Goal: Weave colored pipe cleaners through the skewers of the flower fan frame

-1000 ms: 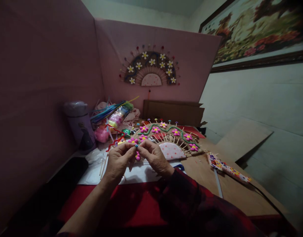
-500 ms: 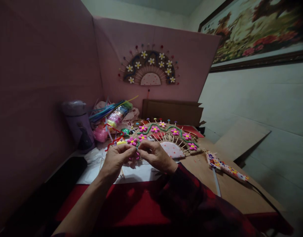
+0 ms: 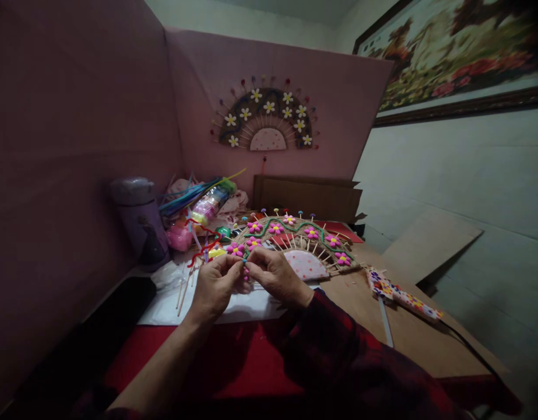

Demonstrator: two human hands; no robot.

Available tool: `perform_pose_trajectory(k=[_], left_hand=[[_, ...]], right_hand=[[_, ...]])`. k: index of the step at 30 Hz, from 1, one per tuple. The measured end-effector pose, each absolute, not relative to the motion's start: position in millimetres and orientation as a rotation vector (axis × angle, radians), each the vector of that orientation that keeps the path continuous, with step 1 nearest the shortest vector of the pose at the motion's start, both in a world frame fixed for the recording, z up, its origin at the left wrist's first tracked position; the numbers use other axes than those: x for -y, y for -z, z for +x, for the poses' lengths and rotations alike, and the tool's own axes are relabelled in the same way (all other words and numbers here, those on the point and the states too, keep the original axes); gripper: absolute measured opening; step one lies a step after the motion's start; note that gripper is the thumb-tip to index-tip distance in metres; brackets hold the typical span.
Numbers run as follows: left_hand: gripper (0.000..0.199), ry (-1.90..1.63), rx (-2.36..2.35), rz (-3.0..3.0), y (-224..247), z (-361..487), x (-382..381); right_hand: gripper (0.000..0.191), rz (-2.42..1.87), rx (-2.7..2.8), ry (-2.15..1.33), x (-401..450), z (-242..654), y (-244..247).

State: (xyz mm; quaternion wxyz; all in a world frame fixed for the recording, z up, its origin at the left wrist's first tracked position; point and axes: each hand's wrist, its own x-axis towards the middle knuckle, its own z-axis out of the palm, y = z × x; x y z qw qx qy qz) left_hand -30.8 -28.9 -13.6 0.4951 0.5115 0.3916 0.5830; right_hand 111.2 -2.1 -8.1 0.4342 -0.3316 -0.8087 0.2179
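Observation:
My left hand and my right hand meet in front of the fan, fingertips pinched together. A tiny blue piece of clay shows between the fingertips of both. Just behind lies a half-round fan of brown twine and sticks, with pink clay flowers, a wavy green strip and small coloured balls on sticks along its upper edge. Its base is a pale dotted half-circle. My fingers hide the fan's lower left part.
A purple tumbler stands at the left beside clay packs and a red pipe cleaner. Thin sticks lie on white paper. A flower-patterned glue gun rests on cardboard at right. Another fan hangs on the pink panel.
Both hands stay close together at nearly the same spot, with the fingers slightly shifted. The blue piece shows a little more clearly between the fingertips. My left forearm has moved slightly right.

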Motion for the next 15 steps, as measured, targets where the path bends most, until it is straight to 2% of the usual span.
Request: perform_pose_trajectory(k=[5, 10, 15], left_hand=[[0.027, -1.276, -0.996, 1.304, 8.2, -36.7, 29.7], [0.026, -1.347, -0.991, 1.21, 6.0, -39.9, 28.1], [0.024, -1.389, -0.941, 1.124, 9.1, -40.9, 25.0]], right_hand=[[0.012, -0.786, 2.073, -0.599, -0.5, 116.6, 3.9], [0.012, -0.783, 2.063, -0.553, 0.3, 116.5, 5.0], [0.01, -0.798, 2.175, -0.236, 5.3, 110.2, 13.0]])
